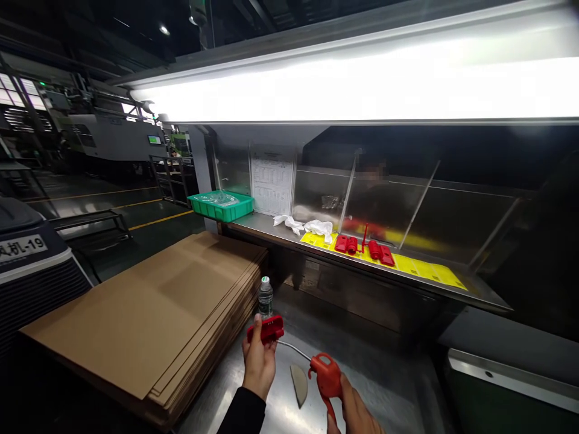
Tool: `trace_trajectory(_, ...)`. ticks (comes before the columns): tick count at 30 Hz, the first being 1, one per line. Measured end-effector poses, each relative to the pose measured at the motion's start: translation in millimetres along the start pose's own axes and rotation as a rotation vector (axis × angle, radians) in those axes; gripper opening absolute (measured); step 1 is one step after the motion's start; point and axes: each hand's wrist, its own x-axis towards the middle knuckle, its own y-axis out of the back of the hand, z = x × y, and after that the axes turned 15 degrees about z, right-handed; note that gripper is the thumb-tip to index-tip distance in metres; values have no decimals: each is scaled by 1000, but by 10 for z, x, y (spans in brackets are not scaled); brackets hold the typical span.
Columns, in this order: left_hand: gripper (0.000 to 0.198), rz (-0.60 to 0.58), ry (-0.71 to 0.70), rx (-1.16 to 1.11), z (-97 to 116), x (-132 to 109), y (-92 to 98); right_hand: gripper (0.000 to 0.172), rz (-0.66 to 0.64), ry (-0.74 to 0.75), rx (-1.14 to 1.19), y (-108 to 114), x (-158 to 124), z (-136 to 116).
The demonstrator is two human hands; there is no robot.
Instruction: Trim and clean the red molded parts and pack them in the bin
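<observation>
My left hand holds a small red plastic part up over the steel bench, pinched between thumb and fingers. My right hand grips a red air blow gun by its handle at the bottom edge of view, with a thin tube running from it toward the left hand. A flat grey blade-shaped piece lies on the bench between the two hands. A small water bottle stands just behind the red part.
A tall stack of flat cardboard sheets lies at the left. The raised steel shelf carries yellow sheets, more red parts, white gloves and a green bin. A bright lamp hangs overhead.
</observation>
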Motion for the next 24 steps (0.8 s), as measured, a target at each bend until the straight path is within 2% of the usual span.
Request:
trace_trajectory(5, 14, 8, -159, 62, 74, 9, 42, 61, -59, -42, 36, -21, 16, 40)
trace_trajectory(8, 13, -8, -182, 86, 103, 21, 58, 63, -76, -38, 79, -49, -24, 43)
trace_trajectory(10, 15, -22, -121, 119, 135, 29, 65, 64, -74, -64, 184, -50, -20, 71)
trace_trajectory(12, 22, -16, -11, 143, 195, 22, 77, 67, -103, -165, 284, -29, 27, 160)
trace_trajectory(14, 31, -1, 112, 131, 283, -22, 95, 72, -215, -291, 343, -11, 101, 329)
trace_trajectory(16, 37, -5, 220, 82, 381, -127, 118, 72, -333, -352, 369, -43, 160, 556)
trace_trajectory(18, 41, -36, 306, 29, 464, -298, 139, 68, -358, -334, 377, -151, 170, 790)
trace_trajectory(20, 48, -78, 368, -13, 516, -511, 158, 63, -312, -290, 365, -313, 121, 980)
trace_trajectory(24, 61, -119, 485, -90, 521, -926, 208, 54, -286, -237, 310, -614, -45, 1197)
